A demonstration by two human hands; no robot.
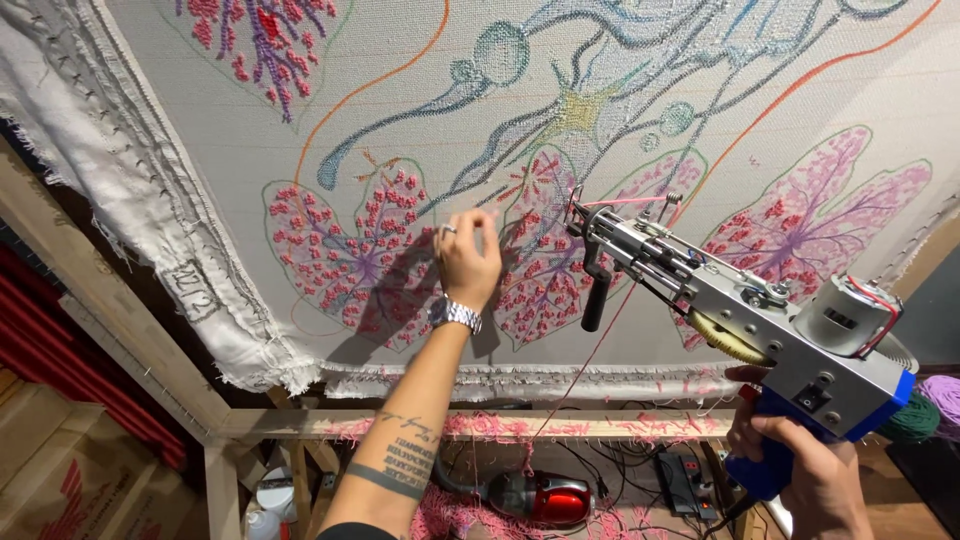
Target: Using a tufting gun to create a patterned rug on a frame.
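Left hand fingers pressed together, pinching pink yarn end at tufting cloth centre. Right hand, near cloth's lower right corner, grip clamped round blue handle of tufting gun, needle touching cloth.

Red vacuum cleaner under wooden frame; green yarn right.

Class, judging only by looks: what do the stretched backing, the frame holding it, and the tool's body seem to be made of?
Backing cloth: woven fabric, matt off-white, with a fine weave and frayed edges. Frame: bare pale wood, grain visible, apparently unpainted. Tufting gun, held in the right hand: silvery metal plates with screws; the blue grip looks like plastic.
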